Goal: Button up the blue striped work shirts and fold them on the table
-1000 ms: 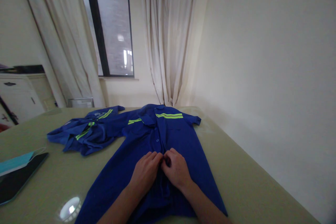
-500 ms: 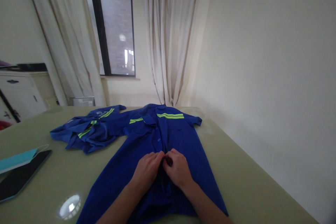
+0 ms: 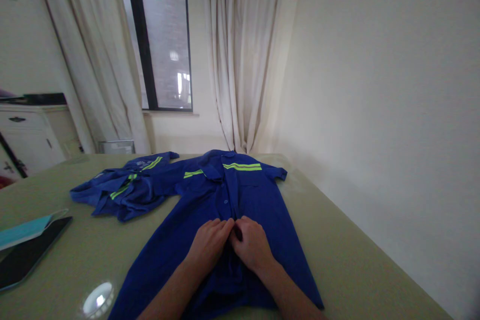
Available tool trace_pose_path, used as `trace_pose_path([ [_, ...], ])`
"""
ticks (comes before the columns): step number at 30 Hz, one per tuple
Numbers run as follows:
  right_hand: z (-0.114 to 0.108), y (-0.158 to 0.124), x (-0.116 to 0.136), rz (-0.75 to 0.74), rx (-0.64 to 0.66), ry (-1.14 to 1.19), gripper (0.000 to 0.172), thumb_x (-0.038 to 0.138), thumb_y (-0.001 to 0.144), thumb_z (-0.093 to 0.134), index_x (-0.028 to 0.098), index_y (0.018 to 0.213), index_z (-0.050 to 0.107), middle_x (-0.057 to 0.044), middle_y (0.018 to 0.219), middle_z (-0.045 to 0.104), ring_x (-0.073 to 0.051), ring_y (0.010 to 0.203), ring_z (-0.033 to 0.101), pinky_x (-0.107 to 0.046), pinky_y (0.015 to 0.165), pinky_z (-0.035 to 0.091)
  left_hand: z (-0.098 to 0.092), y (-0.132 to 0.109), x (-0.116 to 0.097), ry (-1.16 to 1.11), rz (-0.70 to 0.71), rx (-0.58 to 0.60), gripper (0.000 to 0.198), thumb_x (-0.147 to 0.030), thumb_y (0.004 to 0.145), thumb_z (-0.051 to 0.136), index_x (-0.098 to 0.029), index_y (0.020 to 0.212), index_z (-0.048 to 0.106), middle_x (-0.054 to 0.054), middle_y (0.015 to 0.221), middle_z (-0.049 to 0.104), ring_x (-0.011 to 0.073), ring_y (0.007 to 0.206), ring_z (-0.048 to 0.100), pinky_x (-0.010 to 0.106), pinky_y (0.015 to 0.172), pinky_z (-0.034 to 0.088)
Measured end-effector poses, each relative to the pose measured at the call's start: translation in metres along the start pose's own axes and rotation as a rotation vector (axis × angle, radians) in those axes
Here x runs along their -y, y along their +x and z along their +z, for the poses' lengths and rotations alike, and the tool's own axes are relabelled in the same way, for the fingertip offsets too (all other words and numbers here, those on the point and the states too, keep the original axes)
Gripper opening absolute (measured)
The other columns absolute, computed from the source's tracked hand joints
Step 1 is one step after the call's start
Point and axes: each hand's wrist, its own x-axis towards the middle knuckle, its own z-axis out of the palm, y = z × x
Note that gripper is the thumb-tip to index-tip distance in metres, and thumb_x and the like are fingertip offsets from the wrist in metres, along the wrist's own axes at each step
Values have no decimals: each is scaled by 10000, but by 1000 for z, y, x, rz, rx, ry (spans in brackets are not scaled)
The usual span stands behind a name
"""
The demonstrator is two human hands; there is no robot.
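Observation:
A blue work shirt (image 3: 262,195) with yellow-green stripes on its chest lies spread on the table, collar toward the far edge. Over its front opening, my left hand (image 3: 212,240) and my right hand (image 3: 251,242) meet at the fingertips. Both hands are closed in a pinch on the shirt's front edge; the exact bit between the fingers is hidden. A small button (image 3: 225,201) shows on the front edge, just beyond my hands. Below them the lower front of the shirt is bunched in dark folds.
Another blue garment (image 3: 131,192) with similar stripes lies crumpled to the left, against the shirt's sleeve. Nearer on that side, a light-blue face mask (image 3: 26,231) rests on a dark flat object (image 3: 33,252). The greenish table (image 3: 337,260) runs along a wall (image 3: 393,110) on the right.
My hands stay pinched at the same place on the shirt front, with only a slight shift of the fingers. The whole view has moved very slightly.

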Motion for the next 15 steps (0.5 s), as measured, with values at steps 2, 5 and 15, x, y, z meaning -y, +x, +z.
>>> trace_pose_path([
  [2, -1, 2, -2, -16, -20, 100, 217, 217, 924, 544, 189, 751, 671, -35, 766, 684, -158, 720, 629, -251, 671, 363, 3, 0, 2, -50, -45, -23, 252, -103, 986, 443, -227, 1149, 591, 42, 1017, 737, 206, 962, 674, 313, 892, 490],
  [5, -1, 5, -7, 22, -38, 298, 258, 182, 897, 520, 184, 676, 652, -12, 666, 665, -139, 647, 610, -239, 622, 350, 6, -1, 5, -122, -128, -71, 175, -173, 1004, 457, -220, 1023, 625, 45, 959, 721, 213, 932, 672, 303, 825, 497],
  [15, 14, 20, -32, 233, 180, 861, 277, 395, 836, 543, 188, 679, 635, 14, 547, 611, -121, 388, 528, -215, 393, 342, 7, -3, 8, -615, -192, -219, 233, -277, 981, 497, -259, 914, 719, -5, 913, 768, 181, 867, 706, 266, 799, 474],
])
